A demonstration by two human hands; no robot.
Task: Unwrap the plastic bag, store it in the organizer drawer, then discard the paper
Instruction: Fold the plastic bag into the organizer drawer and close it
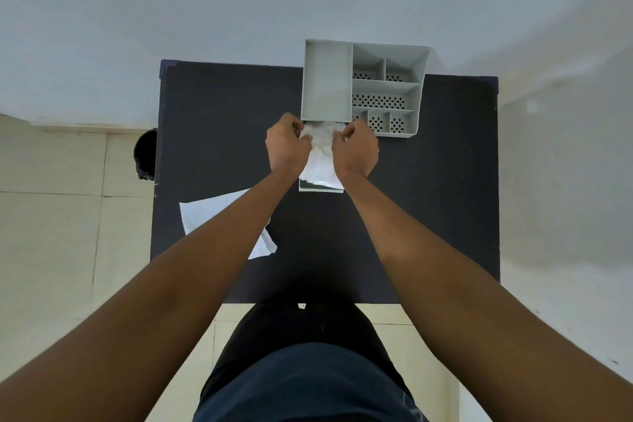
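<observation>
A crumpled white plastic bag (pixel 320 154) lies in the pulled-out drawer (pixel 320 190) of a grey organizer (pixel 327 79) at the back of the black table. My left hand (pixel 287 146) pinches the bag's far left part. My right hand (pixel 356 147) grips its far right part, close to the organizer's front. Both hands cover part of the bag. A flat white sheet of paper (pixel 205 212) lies on the table's left side, partly hidden under my left forearm.
The black table (pixel 428 181) stands against a pale wall. A dark round bin (pixel 146 154) sits on the tiled floor beside the table's left edge. The organizer has several open compartments with perforated floors (pixel 378 101).
</observation>
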